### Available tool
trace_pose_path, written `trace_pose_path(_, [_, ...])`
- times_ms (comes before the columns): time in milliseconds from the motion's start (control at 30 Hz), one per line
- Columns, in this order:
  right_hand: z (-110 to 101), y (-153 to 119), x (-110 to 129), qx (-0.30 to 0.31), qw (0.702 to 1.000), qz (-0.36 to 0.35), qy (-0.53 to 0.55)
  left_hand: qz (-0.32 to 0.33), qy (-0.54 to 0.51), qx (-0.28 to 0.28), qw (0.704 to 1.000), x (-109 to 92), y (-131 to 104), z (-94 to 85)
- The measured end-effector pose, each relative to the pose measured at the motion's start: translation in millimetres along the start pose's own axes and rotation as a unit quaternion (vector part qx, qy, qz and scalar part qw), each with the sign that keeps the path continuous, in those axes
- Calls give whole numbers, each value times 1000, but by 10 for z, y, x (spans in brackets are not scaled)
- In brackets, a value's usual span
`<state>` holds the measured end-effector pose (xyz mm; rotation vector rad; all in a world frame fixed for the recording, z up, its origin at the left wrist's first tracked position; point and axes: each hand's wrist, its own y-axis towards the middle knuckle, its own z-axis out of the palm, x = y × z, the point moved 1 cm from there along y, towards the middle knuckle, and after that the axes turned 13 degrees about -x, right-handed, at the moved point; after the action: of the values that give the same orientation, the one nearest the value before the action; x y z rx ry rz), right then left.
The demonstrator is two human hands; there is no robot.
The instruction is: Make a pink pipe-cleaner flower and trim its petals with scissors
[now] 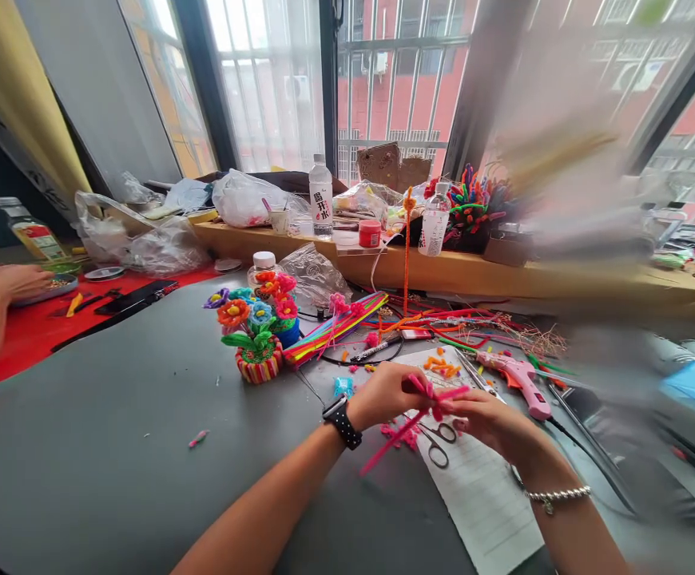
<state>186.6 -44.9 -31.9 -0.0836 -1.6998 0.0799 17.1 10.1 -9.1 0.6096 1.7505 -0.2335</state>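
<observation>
Fingers closed, my left hand [383, 393] grips a pink pipe-cleaner piece [400, 435] with loops at its upper end. My right hand [485, 417] pinches the same piece from the other side, so both hands meet around its looped part. One straight pink strand slants down to the left, and a shorter one points right. Below the hands, scissors [437, 454] lie on a white sheet of paper [484, 503], beside small pink scraps [404, 434]. Orange bits [442, 367] rest on the paper's far part.
Pipe-cleaner flowers in a striped pot [260, 361] stand left of centre. A pink glue gun [521, 382] lies to the right, its cable trailing. Coloured strips [341, 327] lie behind. Another person's hands [9, 281] are at the far left, and the right side is blurred.
</observation>
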Motion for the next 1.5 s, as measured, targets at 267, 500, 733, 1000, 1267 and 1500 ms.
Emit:
trace_pose_path(267, [-16, -43, 215, -210, 935, -249, -140, -127, -169, -34, 977, 28, 3, -80])
trace_pose_path(500, [81, -73, 270, -203, 903, -327, -193, -146, -206, -5, 968, -49, -11, -84])
trace_pose_path(733, [88, -65, 225, -190, 910, -335, -156, -164, -229, 36, 959, -57, -24, -88])
trace_pose_path(1000, [106, -68, 186, -218, 897, -361, -136, -189, -282, 58, 939, -65, -40, -83])
trace_pose_path(1267, [124, -86, 200, -210, 905, -352, -114, -205, -301, 88, 927, -93, -58, -97])
trace_pose_path(1500, [154, -117, 249, -202, 912, -338, -113, -195, -290, 96, 932, -115, -58, -129])
